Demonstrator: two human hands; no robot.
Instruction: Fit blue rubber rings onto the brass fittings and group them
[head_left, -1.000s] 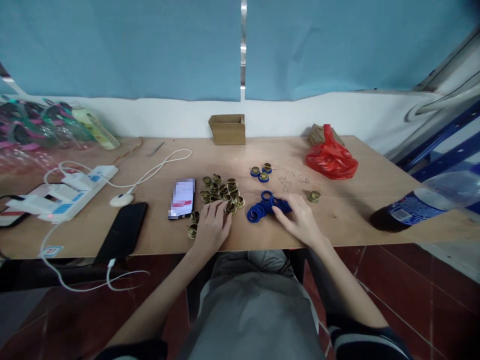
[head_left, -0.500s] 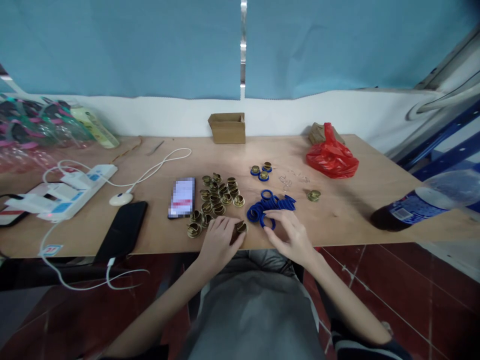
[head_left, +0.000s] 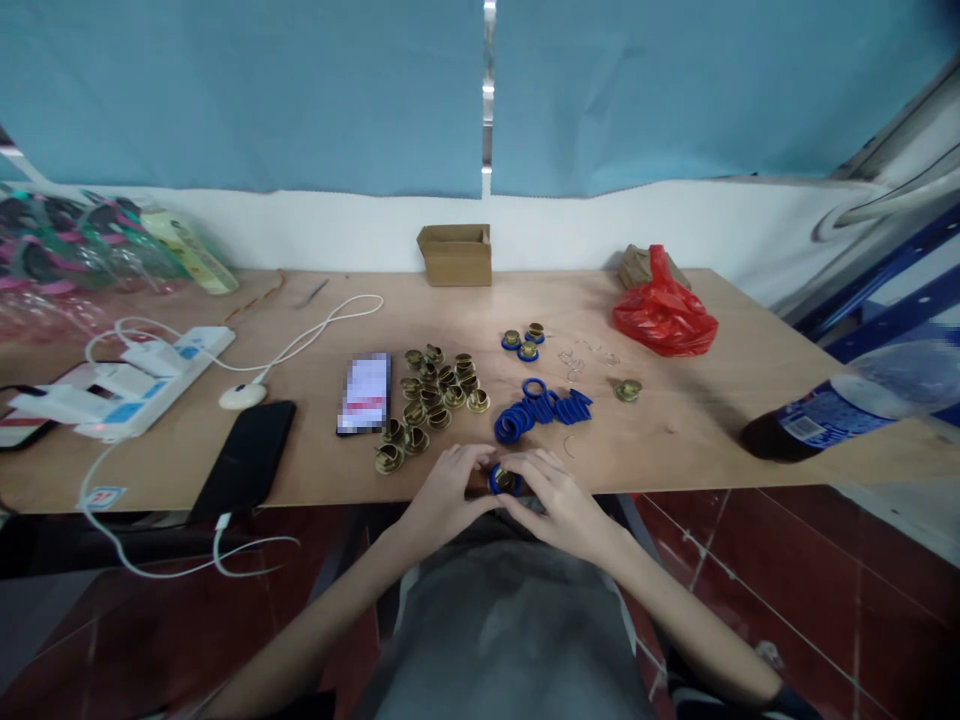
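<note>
At the table's front edge, my left hand [head_left: 452,490] curls its fingers and thumb around a brass-coloured round fitting [head_left: 505,479]. From the other side my right hand [head_left: 559,497] pinches a blue ring [head_left: 494,487], which sits around that fitting. Fingers partly cover both pieces. Just beyond my right hand lies a heap of loose blue rings [head_left: 536,406]. To the left, several more brass-coloured fittings [head_left: 427,398] stand in a cluster, each with an upright fin. Behind the rings are three fittings with blue rings on them [head_left: 528,351].
A lone fitting [head_left: 628,390] and thin clear scraps [head_left: 574,362] lie to the right, near a red plastic bag [head_left: 666,320]. A cola bottle [head_left: 825,415] lies at far right. Leftward are phones [head_left: 244,460], a power strip [head_left: 157,385] and cables. A cardboard box [head_left: 455,256] stands behind.
My right hand has drawn a blue ring from the heap toward me and left, onto the fitting. My left hand has shifted slightly right and nearer with the fitting.
</note>
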